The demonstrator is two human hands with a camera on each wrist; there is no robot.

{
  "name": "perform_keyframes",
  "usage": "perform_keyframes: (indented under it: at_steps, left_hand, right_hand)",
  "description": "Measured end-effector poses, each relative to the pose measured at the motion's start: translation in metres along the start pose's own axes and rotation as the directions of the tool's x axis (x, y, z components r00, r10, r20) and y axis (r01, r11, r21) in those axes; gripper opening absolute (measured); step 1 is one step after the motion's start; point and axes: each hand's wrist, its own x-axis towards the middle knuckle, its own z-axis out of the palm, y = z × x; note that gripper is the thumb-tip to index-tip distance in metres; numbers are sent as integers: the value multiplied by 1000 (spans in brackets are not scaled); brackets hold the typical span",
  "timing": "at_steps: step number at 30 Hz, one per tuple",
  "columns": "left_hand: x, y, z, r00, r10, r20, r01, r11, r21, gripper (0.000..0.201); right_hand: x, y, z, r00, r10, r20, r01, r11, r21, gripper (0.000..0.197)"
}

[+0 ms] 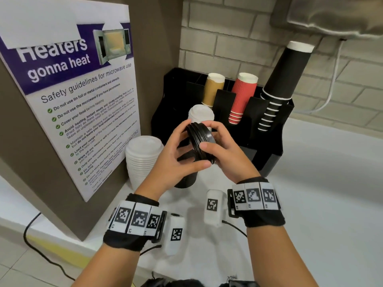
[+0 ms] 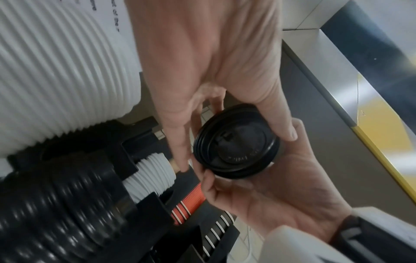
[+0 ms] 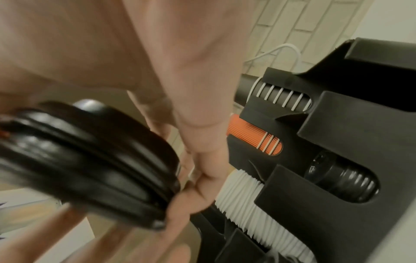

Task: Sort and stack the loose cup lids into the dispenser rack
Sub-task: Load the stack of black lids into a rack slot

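Both hands hold one small stack of black lids (image 1: 200, 141) up in the air, just in front of the black rack (image 1: 275, 129). My left hand (image 1: 176, 154) has its fingers curled round the near and left edge, with the thumb pressed at the bottom rim. My right hand (image 1: 226, 150) pinches the right side, thumb on the flat face and fingers bent over the top edge.

I think these lids are very light and thin. They look like smooth plastic, so they could slip apart or pop out if I squeeze too hard. The rims seem the stiffest part, so that is the best place to hold, with fingers on two sides across from each other.

The stack is tipped on its edge, not lying flat. In the left wrist view the round top face (image 2: 238, 142) looks back toward my left wrist. The short line through the middle of the stack runs from hand to hand, tilted a bit.

Past my fingers, white lids (image 1: 200, 114) sit in a rack slot. Left of my left hand stands a tall pile of white lids (image 1: 143, 158) beside the rack. More black lids (image 3: 342, 183) lie in another slot, right of my right hand in its wrist view.
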Motion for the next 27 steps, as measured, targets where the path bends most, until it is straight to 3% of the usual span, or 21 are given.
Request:
perform_keyframes:
  at_steps: [8,20,27]
  left_hand:
    - [-1,3,3,997,28,69,-28,1000,-6,92]
    - [-2,3,13,998,29,59,-29,1000,8,93]
    - [-1,1,13,997,15,74,-14,1000,-13,89]
  right_hand:
    - [-18,-17,-22,994,37,100,-26,994,-103,63]
    - [-24,-21,-28,998,9,62,4,977,-211,66]
    - [-24,-8,-31,1000,-24,15,26,985,-170,63]
